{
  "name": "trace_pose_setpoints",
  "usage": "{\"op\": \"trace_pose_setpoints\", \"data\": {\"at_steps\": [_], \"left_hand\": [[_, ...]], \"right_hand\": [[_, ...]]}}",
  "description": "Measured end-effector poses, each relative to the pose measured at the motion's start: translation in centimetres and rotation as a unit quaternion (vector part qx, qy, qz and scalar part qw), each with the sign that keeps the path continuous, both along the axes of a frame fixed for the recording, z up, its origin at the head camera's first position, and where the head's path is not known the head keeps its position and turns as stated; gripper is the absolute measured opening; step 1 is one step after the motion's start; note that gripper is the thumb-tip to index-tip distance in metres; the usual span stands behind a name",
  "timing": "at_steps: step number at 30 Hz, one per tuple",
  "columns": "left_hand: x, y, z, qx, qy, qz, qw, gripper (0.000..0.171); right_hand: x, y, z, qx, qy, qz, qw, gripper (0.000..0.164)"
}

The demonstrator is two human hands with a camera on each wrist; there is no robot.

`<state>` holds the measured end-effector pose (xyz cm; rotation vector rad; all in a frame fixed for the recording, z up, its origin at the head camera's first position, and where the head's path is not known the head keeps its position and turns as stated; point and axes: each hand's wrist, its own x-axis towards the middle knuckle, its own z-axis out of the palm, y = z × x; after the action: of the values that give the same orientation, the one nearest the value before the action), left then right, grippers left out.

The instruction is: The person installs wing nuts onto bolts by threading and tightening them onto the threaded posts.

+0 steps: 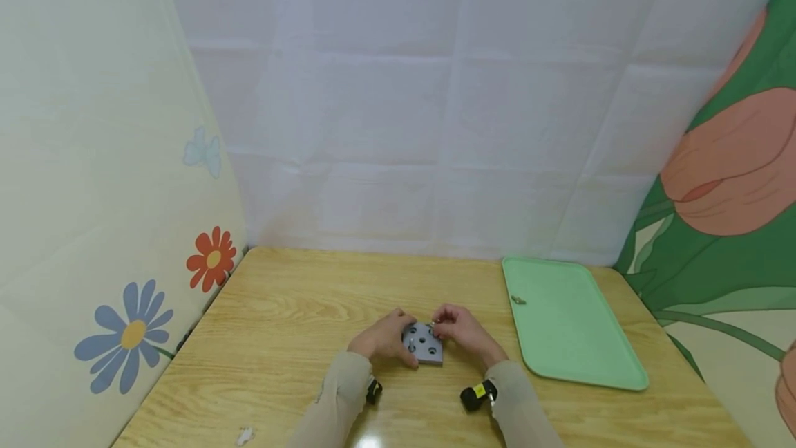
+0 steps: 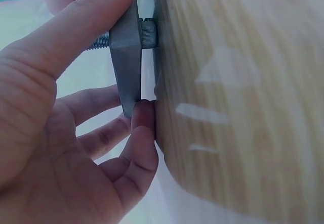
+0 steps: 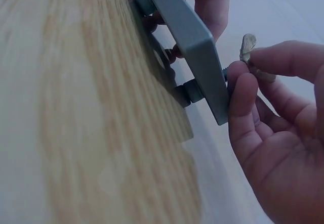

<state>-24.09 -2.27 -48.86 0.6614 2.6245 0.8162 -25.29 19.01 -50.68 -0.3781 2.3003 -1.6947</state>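
Note:
A grey metal plate (image 1: pixel 425 352) with several round holes lies level, close over the wooden table. My left hand (image 1: pixel 387 339) grips its left side, thumb on the near edge and fingers around the far one. Bolts pass up through the plate: one knurled bolt head (image 2: pixel 149 34) shows under it in the left wrist view, another bolt head (image 3: pixel 193 90) in the right wrist view. At the plate's far right corner, my right hand (image 1: pixel 463 332) pinches a brass-coloured wing nut (image 3: pixel 248 44) right at the tip of a bolt's thread, which the fingers partly hide.
To the right a light green tray (image 1: pixel 572 323) lies on the table (image 1: pixel 298 296), with another small wing nut (image 1: pixel 518 301) near its left edge. A white scrap (image 1: pixel 245 436) lies at the front left. Cloth hangs behind and at both sides.

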Motion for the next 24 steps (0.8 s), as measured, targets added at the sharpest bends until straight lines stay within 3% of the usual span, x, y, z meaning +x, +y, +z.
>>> {"op": "trace_pose_setpoints", "data": {"at_steps": [7,12,16,19,24], "left_hand": [[0.0,0.0,0.0,0.001,-0.004,-0.002,1.0,0.084],[-0.1,-0.1,0.0,0.0,-0.004,-0.005,1.0,0.084],[-0.1,0.0,0.0,0.002,-0.005,-0.002,1.0,0.083],[0.0,0.0,0.1,0.004,-0.006,0.001,1.0,0.084],[0.0,0.1,0.1,0.001,-0.002,-0.001,1.0,0.084]], "right_hand": [[0.0,0.0,-0.1,0.019,0.001,-0.009,1.0,0.011],[0.1,-0.1,0.0,-0.046,-0.024,-0.006,0.999,0.018],[0.2,-0.1,0.1,-0.072,-0.036,0.001,0.997,0.012],[0.8,-0.3,1.1,-0.063,-0.034,0.005,0.997,0.008],[1.8,-0.6,2.9,-0.038,-0.024,0.004,0.999,0.021]]}}
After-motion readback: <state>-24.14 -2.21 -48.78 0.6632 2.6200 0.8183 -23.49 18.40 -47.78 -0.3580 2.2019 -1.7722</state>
